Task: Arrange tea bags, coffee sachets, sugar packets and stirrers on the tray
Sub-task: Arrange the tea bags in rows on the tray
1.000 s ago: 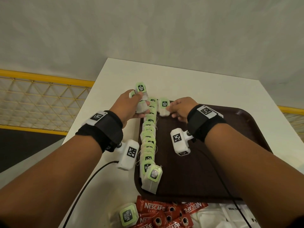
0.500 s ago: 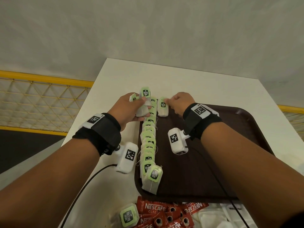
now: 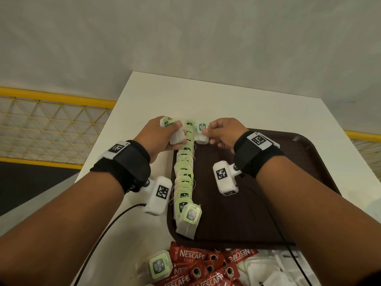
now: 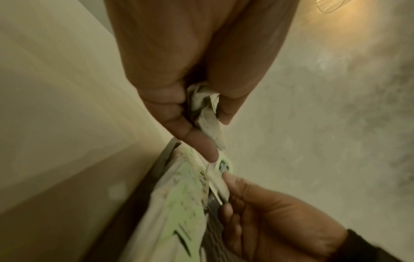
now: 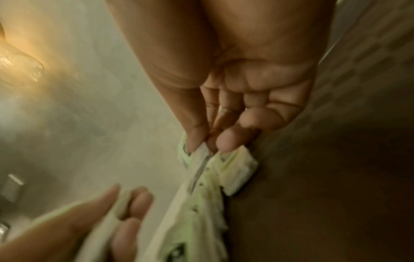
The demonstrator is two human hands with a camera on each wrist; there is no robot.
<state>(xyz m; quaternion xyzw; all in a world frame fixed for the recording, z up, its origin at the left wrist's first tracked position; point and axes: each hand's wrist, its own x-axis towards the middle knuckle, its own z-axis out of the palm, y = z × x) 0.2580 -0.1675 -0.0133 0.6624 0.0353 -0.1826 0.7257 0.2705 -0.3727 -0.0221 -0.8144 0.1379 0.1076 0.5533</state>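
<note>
Just above centre in the head view, a tea bag sits at the far left corner of the brown tray, pinched between the right hand's fingers. Left of it, the left hand curls around a bunch of tea bags. A row of tea bags runs down the tray's left edge. Coffee sachets lie on the white worktop at the bottom of the frame.

White desk set against plain grey wall. Yellow rail w/ mesh fencing seen at left, more at far right. Dark floor below left. Warm lamp glow noted in wrist views.
</note>
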